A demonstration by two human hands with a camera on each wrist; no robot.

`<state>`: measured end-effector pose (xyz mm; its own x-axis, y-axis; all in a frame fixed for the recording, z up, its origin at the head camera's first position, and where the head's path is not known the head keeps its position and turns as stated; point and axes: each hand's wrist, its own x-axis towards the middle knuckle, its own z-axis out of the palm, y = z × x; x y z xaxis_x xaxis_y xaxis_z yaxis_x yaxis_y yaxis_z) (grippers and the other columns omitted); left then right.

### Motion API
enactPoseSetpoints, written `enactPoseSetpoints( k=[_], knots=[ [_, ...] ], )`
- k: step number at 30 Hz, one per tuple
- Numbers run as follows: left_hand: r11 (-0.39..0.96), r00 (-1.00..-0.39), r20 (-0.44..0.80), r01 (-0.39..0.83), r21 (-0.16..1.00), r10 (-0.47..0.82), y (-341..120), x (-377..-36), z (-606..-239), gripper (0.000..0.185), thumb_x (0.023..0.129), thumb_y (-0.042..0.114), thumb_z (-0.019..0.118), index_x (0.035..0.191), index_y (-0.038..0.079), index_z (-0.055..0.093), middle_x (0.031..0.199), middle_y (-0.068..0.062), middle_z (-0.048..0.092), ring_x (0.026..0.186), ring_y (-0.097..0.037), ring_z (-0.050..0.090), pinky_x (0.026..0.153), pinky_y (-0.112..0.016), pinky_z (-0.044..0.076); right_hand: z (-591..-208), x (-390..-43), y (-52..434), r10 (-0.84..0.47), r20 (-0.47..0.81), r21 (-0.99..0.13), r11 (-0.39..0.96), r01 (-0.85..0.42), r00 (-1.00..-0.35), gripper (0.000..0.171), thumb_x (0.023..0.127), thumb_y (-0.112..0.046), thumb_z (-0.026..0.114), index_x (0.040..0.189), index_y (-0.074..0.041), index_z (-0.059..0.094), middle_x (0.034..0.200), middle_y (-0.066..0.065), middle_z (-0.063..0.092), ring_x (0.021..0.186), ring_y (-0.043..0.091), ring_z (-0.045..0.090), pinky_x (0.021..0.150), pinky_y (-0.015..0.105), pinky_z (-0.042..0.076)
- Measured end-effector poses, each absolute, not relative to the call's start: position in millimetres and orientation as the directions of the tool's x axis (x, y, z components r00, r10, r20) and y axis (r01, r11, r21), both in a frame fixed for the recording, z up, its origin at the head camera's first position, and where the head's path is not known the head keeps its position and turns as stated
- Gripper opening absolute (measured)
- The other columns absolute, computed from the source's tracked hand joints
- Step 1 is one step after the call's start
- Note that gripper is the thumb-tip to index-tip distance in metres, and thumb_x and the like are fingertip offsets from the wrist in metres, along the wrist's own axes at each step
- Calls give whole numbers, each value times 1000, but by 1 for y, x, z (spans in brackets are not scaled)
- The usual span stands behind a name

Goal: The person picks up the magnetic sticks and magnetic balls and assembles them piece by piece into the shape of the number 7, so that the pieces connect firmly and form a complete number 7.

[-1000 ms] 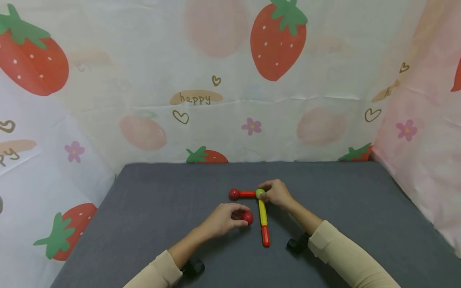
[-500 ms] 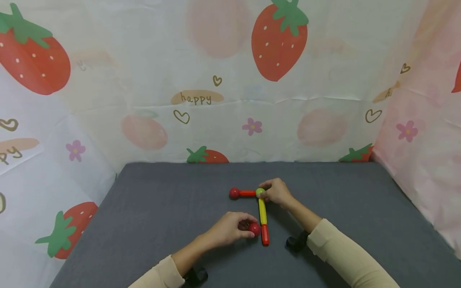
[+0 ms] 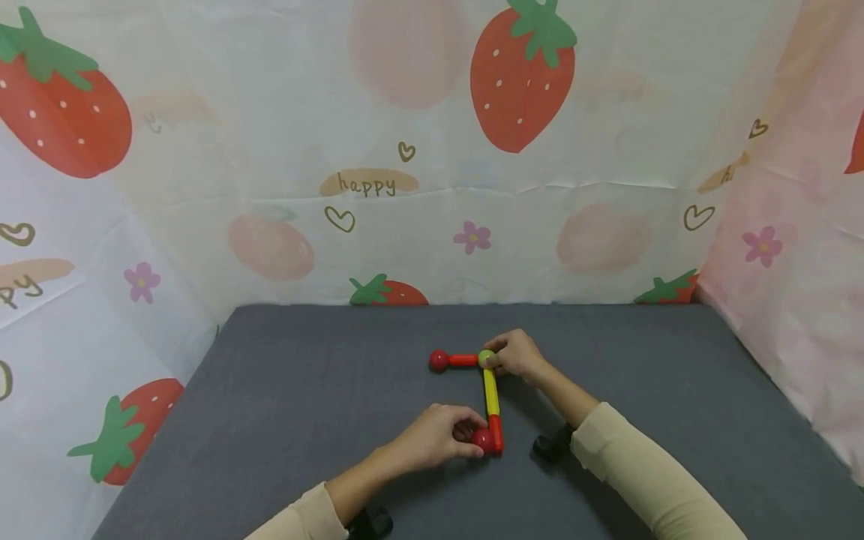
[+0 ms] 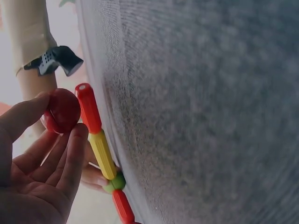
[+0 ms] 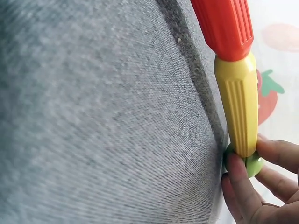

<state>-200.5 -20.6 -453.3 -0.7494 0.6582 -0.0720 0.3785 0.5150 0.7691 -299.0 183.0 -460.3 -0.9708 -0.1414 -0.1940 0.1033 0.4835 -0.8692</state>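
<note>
A red ball [image 3: 481,440] is pinched in my left hand [image 3: 470,435] and touches the left side of the red near end of a yellow-and-red stick [image 3: 493,409] lying on the grey mat [image 3: 304,390]. In the left wrist view the red ball [image 4: 62,111] sits between thumb and fingers beside the stick [image 4: 96,135]. At the stick's far end my right hand [image 3: 495,358] pinches a green ball [image 3: 485,358], seen close in the right wrist view as green ball [image 5: 253,165] under the fingers [image 5: 237,184]. A short red stick [image 3: 463,361] runs left from it to another red ball [image 3: 439,361].
Strawberry-print sheets [image 3: 432,150] wall the mat at the back, left and right. Both forearms wear beige sleeves [image 3: 641,480] with black wrist cameras [image 3: 550,446]. Bare grey mat lies to the left and right of the pieces.
My left hand carried the red ball nearer and to the right, from beside the stick's middle down to its red near end. The right hand stayed on the green ball.
</note>
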Motion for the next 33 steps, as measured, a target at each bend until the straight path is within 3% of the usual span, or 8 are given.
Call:
enactPoseSetpoints(
  k=[10,33],
  knots=[
    [488,-744,-52,382,785,666,-17,-195,-456,29,80,12,80,107,6,71,95,-3,72,81,-6,65,73,-16,51,-460,-301,184,-150,-198,-870,483,103,-969,33,83,1,73,115,8,67,118,26,65,84,26,72,72,35,60],
    [526,-720,-77,425,737,689,-9,-190,-457,29,79,17,82,105,10,72,91,3,66,75,3,58,71,-14,49,-462,-302,183,-142,-187,-876,472,100,-972,32,84,0,72,115,7,67,116,25,67,83,23,72,72,35,60]
  ],
)
